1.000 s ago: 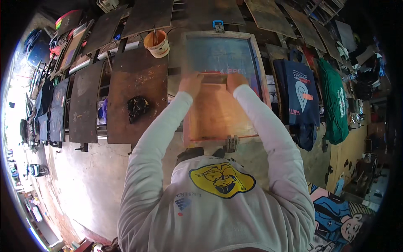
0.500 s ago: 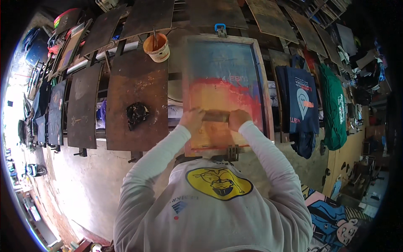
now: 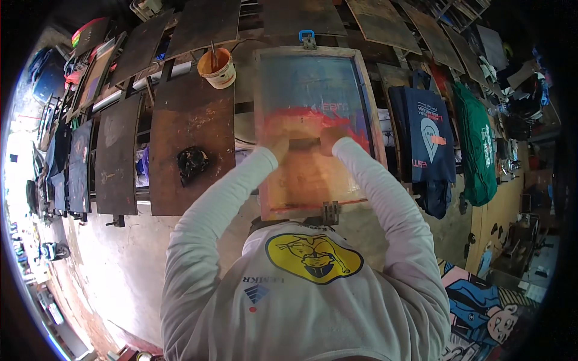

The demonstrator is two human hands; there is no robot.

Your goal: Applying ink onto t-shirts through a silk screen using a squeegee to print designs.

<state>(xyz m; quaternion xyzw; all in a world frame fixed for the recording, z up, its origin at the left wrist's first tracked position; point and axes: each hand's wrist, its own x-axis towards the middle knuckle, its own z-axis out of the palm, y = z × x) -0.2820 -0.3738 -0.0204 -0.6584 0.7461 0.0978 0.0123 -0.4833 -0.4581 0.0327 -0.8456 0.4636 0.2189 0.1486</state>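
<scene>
A screen-printing frame point(image 3: 368, 102) with wooden sides lies on the bench in front of me. Its mesh point(image 3: 307, 75) is blue-grey at the far end, with red ink across the middle and an orange-yellow area nearer me. Both hands grip a squeegee point(image 3: 304, 144) set crosswise on the mesh, near the middle. My left hand point(image 3: 278, 148) is closed on its left end, and my right hand point(image 3: 331, 139) on its right end. The fingers look slightly blurred. A metal hinge clamp point(image 3: 330, 213) sits at the frame's near edge; a blue-handled clip point(image 3: 307, 37) is at the far edge.
Left of the frame, an orange-stained bucket point(image 3: 218, 70) with a stick in it and a dark crumpled bundle point(image 3: 192, 165) rest on a brown board point(image 3: 180, 123). Navy fabric point(image 3: 428, 138) and green fabric point(image 3: 475, 144) lie on boards to the right.
Both hands have pushed the squeegee away from me along the mesh, toward the red ink. My arms reach farther forward, and the whole view has shifted slightly.
</scene>
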